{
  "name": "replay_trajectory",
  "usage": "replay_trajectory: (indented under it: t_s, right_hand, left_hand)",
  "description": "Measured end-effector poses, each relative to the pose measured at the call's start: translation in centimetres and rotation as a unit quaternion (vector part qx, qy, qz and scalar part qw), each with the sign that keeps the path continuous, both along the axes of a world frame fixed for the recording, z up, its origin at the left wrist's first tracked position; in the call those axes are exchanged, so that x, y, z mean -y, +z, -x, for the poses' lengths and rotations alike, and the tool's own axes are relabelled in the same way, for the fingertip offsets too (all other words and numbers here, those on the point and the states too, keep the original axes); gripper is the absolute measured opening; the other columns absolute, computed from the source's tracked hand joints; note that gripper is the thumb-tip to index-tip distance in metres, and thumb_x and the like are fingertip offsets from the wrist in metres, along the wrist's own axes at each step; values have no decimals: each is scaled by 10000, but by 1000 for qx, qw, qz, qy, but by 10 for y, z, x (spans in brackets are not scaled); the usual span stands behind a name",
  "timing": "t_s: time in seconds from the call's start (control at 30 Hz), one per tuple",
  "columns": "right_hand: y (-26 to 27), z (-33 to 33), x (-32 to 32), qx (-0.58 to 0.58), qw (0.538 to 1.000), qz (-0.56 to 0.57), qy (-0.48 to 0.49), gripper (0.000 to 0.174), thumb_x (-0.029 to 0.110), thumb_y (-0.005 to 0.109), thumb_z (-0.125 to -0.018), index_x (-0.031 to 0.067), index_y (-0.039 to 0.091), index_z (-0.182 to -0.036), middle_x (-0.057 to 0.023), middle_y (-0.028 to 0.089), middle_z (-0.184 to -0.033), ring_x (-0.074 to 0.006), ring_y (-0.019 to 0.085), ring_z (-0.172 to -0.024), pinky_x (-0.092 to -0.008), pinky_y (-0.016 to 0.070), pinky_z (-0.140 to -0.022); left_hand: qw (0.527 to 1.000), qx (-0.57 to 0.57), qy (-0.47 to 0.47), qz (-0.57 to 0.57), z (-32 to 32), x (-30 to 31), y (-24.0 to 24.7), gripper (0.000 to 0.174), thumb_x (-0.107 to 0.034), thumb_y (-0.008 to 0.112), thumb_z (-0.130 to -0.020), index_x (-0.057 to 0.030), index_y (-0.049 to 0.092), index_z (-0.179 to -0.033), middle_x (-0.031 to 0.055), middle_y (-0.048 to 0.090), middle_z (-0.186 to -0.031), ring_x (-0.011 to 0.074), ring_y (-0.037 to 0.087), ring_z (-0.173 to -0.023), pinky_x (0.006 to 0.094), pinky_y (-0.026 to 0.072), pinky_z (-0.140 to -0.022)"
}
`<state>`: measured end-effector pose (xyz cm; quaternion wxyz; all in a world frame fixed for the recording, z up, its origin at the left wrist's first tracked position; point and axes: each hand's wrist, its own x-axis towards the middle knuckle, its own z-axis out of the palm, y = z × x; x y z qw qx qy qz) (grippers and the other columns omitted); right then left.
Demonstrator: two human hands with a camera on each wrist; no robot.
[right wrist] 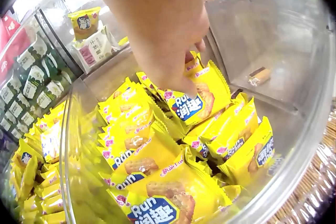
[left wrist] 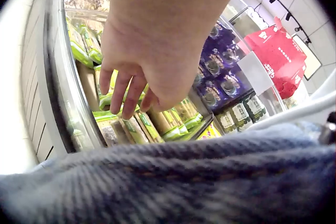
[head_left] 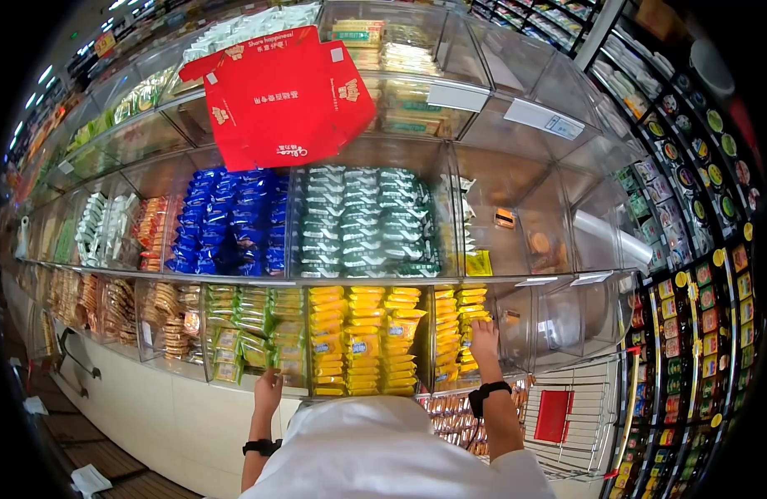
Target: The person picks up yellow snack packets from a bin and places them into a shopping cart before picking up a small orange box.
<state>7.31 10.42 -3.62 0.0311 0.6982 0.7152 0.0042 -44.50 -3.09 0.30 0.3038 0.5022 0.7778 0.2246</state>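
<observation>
Pkt [right wrist: 209, 91] in R hand [right wrist: 172, 55], long axis diag.

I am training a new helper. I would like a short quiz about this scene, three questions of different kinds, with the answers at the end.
1. Multiple choice: what does the right hand grip?
A) a yellow biscuit packet
B) a shopping cart
C) a red sign

2. True or false: the left hand holds nothing.

3. Fill in the colour: in the head view, directly left of the green-and-white packets in the middle row are ____ packets.

Key: 1. A; 2. true; 3. blue
</observation>
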Motion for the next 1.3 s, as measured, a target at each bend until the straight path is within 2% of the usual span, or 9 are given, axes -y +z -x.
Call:
replay_trajectory:
  t_s: [0.1, 0.2, 0.3, 0.5, 0.6, 0.7, 0.8, 0.9, 1.3]
  right_hand:
    - [3, 1, 1, -8, 1000, 9, -5, 370, 21, 579, -657, 85, 472, -1005, -119, 481, -1037, -284, 412, -1044, -411, 337, -838]
    - [-1, 5, 2, 21, 1000, 16, -7, 353, 104, 572, -693, 77, 474, -1032, -109, 471, -1072, -283, 424, -1046, -440, 317, -869]
    - [-9, 5, 2, 52, 997, 57, 15, 360, 101, 580, -682, 81, 482, -1027, -106, 484, -1048, -275, 433, -1038, -438, 326, -859]
    - [-10, -5, -7, 15, 997, 61, 42, 282, 77, 558, -671, 92, 528, -952, -117, 482, -1006, -278, 433, -1019, -416, 334, -848]
    - [-3, -3, -8, -12, 997, 72, 27, 269, 72, 557, -664, 91, 542, -932, -127, 476, -1016, -284, 419, -1028, -435, 318, -865]
    - [-3, 7, -5, 34, 999, 36, 4, 291, 65, 557, -658, 84, 536, -948, -139, 458, -1037, -300, 393, -1049, -461, 286, -895]
    - [-4, 15, -4, 57, 998, -11, -32, 310, 120, 554, -703, 101, 524, -1010, -125, 453, -1054, -287, 392, -1073, -514, 236, -949]
    - [-10, 19, 0, -11, 995, -88, -51, 429, 66, 565, -680, 77, 440, -1091, -141, 410, -1086, -315, 359, -1084, -488, 254, -916]
    - [0, 25, 12, -76, 987, -79, -120, 669, 46, 630, -621, 53, 324, -1215, -163, 357, -1168, -346, 339, -1095, -444, 285, -889]
  left_hand:
    - [1000, 1, 1, 10, 0, 1, 0, 203, -135, 549, -768, -30, 574, -940, 174, 610, -734, 306, 596, -685, 363, 461, -610]
    - [1000, 10, 5, 9, -1, 0, -1, 203, -131, 551, -768, -31, 574, -943, 174, 614, -743, 301, 599, -688, 362, 463, -613]
    - [1000, 24, 16, 6, -1, -2, -3, 205, -121, 554, -766, -30, 572, -950, 174, 615, -747, 294, 602, -688, 358, 464, -610]
    - [999, 18, 20, 28, -4, -2, 2, 215, -111, 558, -766, -25, 564, -963, 175, 615, -759, 285, 605, -691, 353, 465, -607]
    - [999, 17, 19, 24, -5, -1, 3, 215, -115, 559, -767, -26, 566, -962, 174, 614, -753, 289, 602, -686, 356, 465, -608]
    - [999, 12, 20, 25, -5, -2, 3, 216, -121, 561, -761, -29, 571, -956, 171, 612, -741, 296, 596, -674, 359, 463, -610]
    - [1000, 11, 16, 13, -3, -2, -3, 223, -125, 566, -750, -32, 575, -952, 167, 610, -731, 300, 590, -666, 363, 459, -606]
    - [999, 16, 18, 24, -1, -1, -8, 233, -122, 568, -739, -37, 576, -956, 163, 610, -729, 300, 588, -667, 366, 456, -603]
    - [1000, 18, 0, 25, -1, -5, -8, 229, -110, 559, -748, -43, 575, -966, 161, 606, -719, 291, 585, -654, 356, 455, -592]
